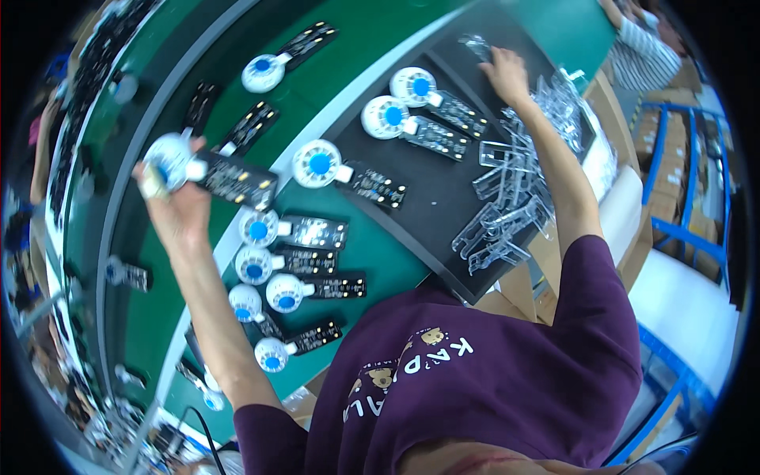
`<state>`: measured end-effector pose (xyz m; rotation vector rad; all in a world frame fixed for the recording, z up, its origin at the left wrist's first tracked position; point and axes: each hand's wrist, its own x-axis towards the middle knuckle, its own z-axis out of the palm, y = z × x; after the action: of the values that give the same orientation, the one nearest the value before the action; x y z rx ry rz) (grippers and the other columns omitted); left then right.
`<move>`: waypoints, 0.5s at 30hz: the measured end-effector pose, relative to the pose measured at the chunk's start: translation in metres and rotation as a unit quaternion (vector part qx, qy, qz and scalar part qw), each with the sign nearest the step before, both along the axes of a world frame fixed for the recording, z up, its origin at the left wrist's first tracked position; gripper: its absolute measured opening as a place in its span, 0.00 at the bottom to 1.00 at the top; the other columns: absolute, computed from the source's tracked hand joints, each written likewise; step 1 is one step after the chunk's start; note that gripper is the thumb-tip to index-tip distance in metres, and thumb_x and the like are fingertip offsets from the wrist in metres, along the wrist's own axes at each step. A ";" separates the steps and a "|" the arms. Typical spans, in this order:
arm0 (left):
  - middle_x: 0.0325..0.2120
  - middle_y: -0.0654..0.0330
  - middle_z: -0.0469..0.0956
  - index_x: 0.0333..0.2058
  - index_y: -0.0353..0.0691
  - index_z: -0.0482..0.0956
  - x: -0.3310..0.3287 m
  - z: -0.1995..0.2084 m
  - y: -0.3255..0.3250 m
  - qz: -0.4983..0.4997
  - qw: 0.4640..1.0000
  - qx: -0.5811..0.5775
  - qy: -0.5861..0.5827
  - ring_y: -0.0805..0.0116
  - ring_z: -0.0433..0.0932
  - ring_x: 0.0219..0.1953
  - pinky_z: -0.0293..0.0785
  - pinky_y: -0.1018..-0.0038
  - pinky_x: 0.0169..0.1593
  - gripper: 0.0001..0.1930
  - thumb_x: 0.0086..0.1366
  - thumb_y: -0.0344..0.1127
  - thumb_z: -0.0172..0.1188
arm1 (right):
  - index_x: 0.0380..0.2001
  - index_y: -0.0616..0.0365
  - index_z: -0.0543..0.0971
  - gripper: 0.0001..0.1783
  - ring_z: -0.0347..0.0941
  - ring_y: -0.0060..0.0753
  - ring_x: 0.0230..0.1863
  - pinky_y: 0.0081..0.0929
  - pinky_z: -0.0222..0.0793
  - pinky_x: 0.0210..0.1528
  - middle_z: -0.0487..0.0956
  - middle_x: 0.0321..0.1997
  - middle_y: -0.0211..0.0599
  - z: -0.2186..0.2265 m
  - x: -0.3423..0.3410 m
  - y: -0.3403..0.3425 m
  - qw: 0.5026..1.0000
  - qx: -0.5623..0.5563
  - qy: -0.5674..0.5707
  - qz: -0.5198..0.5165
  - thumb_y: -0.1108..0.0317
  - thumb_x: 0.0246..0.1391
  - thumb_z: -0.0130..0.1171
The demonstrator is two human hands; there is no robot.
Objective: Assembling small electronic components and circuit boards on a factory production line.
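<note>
My left hand [184,212] is closed round a white round module with a blue centre [168,154], tilted over the green belt. A black circuit board [237,180] hangs from its side. A pale cover wraps one fingertip. Over the far end of the black tray [431,226], my right hand [508,75] pinches a clear plastic piece [475,46], blurred at its fingertips. Below my right forearm lies a heap of clear plastic frames [507,214]. Three similar modules, including one [319,164], rest on the tray, boards attached.
Several more modules with boards [286,293] lie in a row left of the tray. Others sit on the green conveyor belt [190,253]. Cardboard boxes [625,127] and a blue rack [689,229] stand at right. Another person's striped sleeve [645,59] shows at far right.
</note>
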<state>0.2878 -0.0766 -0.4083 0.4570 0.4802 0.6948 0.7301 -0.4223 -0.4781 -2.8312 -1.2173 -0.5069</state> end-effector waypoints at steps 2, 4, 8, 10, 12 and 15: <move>0.40 0.53 0.73 0.43 0.38 0.69 0.015 -0.002 -0.010 0.028 0.997 0.058 0.044 0.55 0.73 0.43 0.67 0.58 0.51 0.19 0.60 0.45 0.54 | 0.40 0.62 0.72 0.23 0.68 0.50 0.45 0.42 0.67 0.42 0.72 0.45 0.48 0.006 0.009 0.000 0.999 -0.040 -0.008 -0.028 0.53 0.49 0.55; 0.38 0.56 0.73 0.42 0.40 0.68 0.027 0.009 -0.031 0.010 0.997 0.076 0.033 0.58 0.74 0.41 0.69 0.59 0.48 0.16 0.61 0.43 0.53 | 0.41 0.61 0.73 0.22 0.69 0.38 0.39 0.32 0.68 0.38 0.73 0.38 0.43 0.026 0.014 0.003 0.984 -0.026 0.158 -0.071 0.54 0.50 0.56; 0.37 0.60 0.73 0.44 0.38 0.67 0.035 0.016 -0.051 0.016 0.991 0.103 0.080 0.62 0.75 0.39 0.71 0.64 0.45 0.20 0.59 0.46 0.56 | 0.52 0.59 0.68 0.26 0.66 0.23 0.30 0.20 0.64 0.34 0.71 0.32 0.33 0.075 -0.069 0.045 0.940 0.136 0.308 0.054 0.61 0.49 0.58; 0.36 0.61 0.73 0.44 0.37 0.67 0.029 0.018 -0.057 0.024 0.985 0.116 0.126 0.64 0.75 0.38 0.71 0.66 0.43 0.22 0.58 0.46 0.58 | 0.56 0.56 0.64 0.30 0.65 0.28 0.34 0.23 0.63 0.38 0.69 0.34 0.36 0.103 -0.181 0.088 0.924 0.157 0.288 0.194 0.64 0.49 0.58; 0.35 0.61 0.72 0.43 0.38 0.67 0.027 0.016 -0.062 0.080 0.982 0.106 0.133 0.70 0.72 0.36 0.70 0.73 0.39 0.20 0.57 0.43 0.59 | 0.58 0.55 0.62 0.32 0.64 0.35 0.39 0.28 0.62 0.43 0.67 0.37 0.41 0.117 -0.267 0.112 0.915 0.141 0.263 0.271 0.63 0.49 0.58; 0.34 0.62 0.72 0.42 0.39 0.68 0.024 0.023 -0.072 0.109 0.976 0.118 0.147 0.73 0.71 0.34 0.69 0.77 0.37 0.18 0.58 0.43 0.58 | 0.57 0.55 0.62 0.33 0.63 0.45 0.42 0.34 0.61 0.47 0.66 0.42 0.46 0.112 -0.330 0.136 0.927 0.113 0.232 0.271 0.60 0.48 0.59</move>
<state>0.3119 -0.1487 -0.3853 0.7438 0.7378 0.9056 0.4003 -0.2863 -0.3661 -2.1057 -1.6015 0.0510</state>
